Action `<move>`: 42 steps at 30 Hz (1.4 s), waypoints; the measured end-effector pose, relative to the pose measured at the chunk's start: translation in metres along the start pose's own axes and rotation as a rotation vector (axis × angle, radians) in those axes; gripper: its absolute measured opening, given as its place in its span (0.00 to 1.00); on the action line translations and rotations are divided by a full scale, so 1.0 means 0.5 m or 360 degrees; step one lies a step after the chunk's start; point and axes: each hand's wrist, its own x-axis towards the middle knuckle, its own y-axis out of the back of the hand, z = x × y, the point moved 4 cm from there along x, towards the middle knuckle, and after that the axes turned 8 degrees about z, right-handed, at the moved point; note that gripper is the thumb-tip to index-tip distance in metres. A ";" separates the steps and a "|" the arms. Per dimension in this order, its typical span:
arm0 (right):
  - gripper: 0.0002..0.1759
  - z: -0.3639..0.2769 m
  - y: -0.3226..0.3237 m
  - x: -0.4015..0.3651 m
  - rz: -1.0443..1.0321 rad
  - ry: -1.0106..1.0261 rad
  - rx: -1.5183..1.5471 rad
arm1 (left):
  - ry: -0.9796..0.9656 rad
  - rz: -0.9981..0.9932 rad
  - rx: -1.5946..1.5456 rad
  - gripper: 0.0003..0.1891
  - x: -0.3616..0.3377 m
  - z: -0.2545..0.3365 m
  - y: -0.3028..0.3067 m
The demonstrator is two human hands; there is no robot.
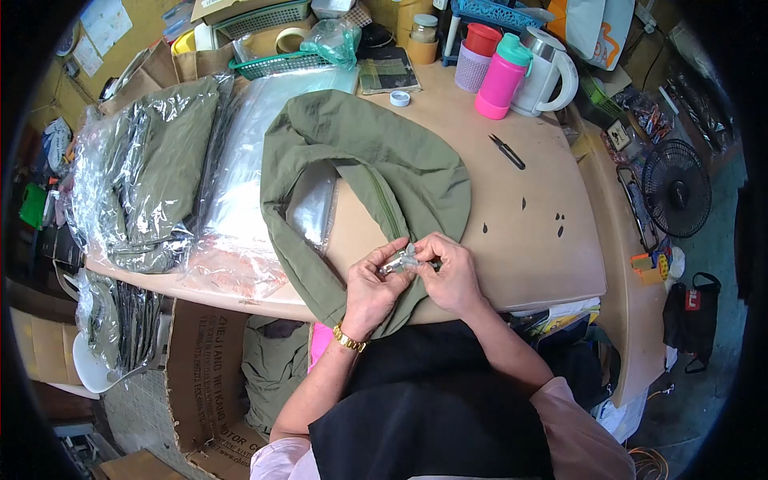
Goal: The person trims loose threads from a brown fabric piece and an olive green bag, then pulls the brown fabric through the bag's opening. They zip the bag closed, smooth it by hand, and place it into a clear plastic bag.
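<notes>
An olive-green fabric bag (416,160) with a wide loop strap lies on the table at its front edge. A green zipper (385,202) runs along its inner edge, down toward my fingers. My left hand (374,286), with a gold watch at the wrist, is closed on a small shiny clear-and-silver piece (395,262) at the zipper's lower end. My right hand (448,274) pinches the same spot from the right, thumb and forefinger together. The fingers partly cover the small piece, so its exact kind is hidden. Fabric lies under both hands.
Clear plastic sleeves (240,180) and plastic-wrapped olive garments (164,168) lie to the left. Black thread snips (507,152) and small dark bits (560,230) lie to the right. A pink bottle (498,84) and silver kettle (546,76) stand at the back. An open cardboard box (210,376) stands below.
</notes>
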 end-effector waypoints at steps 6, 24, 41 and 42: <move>0.09 0.084 0.003 0.006 0.0170 -0.0427 0.0458 | -0.0059 -0.0081 0.0080 0.27 0.003 -0.015 -0.007; 0.07 0.055 0.130 0.360 0.0485 0.0160 0.0067 | -0.1429 0.0450 0.1975 0.28 0.003 0.238 0.036; 0.16 -0.143 0.329 0.130 -0.0597 -0.0445 -0.0541 | -0.0409 -0.0277 0.1918 0.34 -0.048 0.270 0.168; 0.16 -0.121 0.332 0.129 -0.0585 -0.0444 -0.0550 | -0.0421 -0.0285 0.1912 0.34 -0.035 0.259 0.163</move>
